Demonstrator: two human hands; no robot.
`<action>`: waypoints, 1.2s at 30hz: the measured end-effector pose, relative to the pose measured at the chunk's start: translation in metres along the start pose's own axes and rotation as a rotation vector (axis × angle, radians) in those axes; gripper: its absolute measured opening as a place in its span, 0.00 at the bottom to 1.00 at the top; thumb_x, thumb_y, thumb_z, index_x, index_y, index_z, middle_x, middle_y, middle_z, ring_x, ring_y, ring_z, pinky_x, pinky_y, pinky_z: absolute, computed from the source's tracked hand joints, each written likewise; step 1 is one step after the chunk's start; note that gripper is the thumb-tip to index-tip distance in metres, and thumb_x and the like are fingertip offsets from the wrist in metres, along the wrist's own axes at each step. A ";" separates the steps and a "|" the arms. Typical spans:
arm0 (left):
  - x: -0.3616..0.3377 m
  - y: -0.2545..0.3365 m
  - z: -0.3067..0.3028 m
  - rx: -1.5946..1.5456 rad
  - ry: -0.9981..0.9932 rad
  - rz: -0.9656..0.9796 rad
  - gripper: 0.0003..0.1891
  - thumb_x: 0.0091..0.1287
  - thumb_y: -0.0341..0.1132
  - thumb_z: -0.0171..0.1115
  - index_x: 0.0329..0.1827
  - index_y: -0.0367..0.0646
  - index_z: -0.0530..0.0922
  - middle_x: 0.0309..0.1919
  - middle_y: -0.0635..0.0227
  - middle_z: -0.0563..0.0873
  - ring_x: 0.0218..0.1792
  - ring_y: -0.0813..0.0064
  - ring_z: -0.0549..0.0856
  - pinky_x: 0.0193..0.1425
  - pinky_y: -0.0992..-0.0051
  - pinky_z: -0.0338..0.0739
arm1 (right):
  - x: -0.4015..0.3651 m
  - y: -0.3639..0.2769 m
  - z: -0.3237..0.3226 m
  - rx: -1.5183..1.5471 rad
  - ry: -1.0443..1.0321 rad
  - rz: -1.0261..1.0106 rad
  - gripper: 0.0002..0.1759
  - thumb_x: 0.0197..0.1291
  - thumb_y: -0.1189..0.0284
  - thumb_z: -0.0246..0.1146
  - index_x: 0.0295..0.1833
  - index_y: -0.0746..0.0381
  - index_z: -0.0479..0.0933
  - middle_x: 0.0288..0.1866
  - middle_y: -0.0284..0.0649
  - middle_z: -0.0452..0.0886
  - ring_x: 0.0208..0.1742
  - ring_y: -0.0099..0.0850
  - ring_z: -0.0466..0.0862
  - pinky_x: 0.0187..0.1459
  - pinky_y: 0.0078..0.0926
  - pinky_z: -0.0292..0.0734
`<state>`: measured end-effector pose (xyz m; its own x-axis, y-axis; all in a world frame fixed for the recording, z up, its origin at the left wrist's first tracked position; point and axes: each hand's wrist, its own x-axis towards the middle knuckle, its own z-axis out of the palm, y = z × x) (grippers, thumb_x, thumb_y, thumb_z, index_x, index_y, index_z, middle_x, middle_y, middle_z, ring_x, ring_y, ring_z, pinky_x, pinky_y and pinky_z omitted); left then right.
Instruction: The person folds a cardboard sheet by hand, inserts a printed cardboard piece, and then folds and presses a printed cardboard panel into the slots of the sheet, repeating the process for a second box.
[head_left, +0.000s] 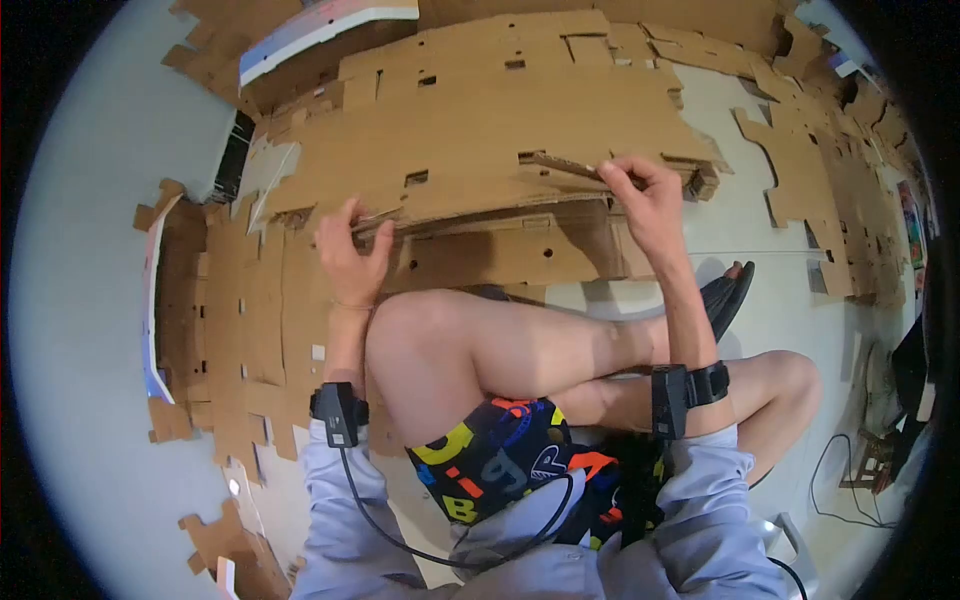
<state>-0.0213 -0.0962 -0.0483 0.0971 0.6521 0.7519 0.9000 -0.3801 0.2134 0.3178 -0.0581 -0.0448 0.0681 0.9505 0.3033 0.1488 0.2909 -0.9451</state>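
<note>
A large brown cardboard sheet (pixel 470 120) with small slots lies in front of my crossed legs. My left hand (pixel 355 255) is at its near left edge, thumb and fingers curved round the cardboard edge. At the near right, my right hand (pixel 645 205) pinches the end of a narrow cardboard strip (pixel 565 165), which slants left towards a slot in the sheet. Below the near edge, a lower cardboard panel (pixel 490 255) with round holes shows in shadow.
More cut cardboard (pixel 240 330) stands at the left, and other pieces (pixel 800 180) lie at the right. A dark shoe (pixel 735 295) is beyond my right forearm. Black cables (pixel 850 480) run over the floor at the lower right.
</note>
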 end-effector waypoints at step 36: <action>-0.024 -0.035 0.032 0.056 -0.794 0.248 0.36 0.57 0.51 0.66 0.68 0.53 0.65 0.68 0.53 0.63 0.68 0.49 0.62 0.68 0.49 0.57 | 0.039 0.105 0.015 -1.105 0.008 -0.235 0.12 0.59 0.65 0.58 0.44 0.60 0.76 0.45 0.43 0.75 0.47 0.43 0.74 0.51 0.43 0.68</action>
<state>-0.0411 -0.0775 -0.0939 0.5469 0.8306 0.1048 0.8310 -0.5538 0.0525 0.3215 0.0116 -0.1339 -0.0711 0.8829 0.4642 0.9494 0.2026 -0.2400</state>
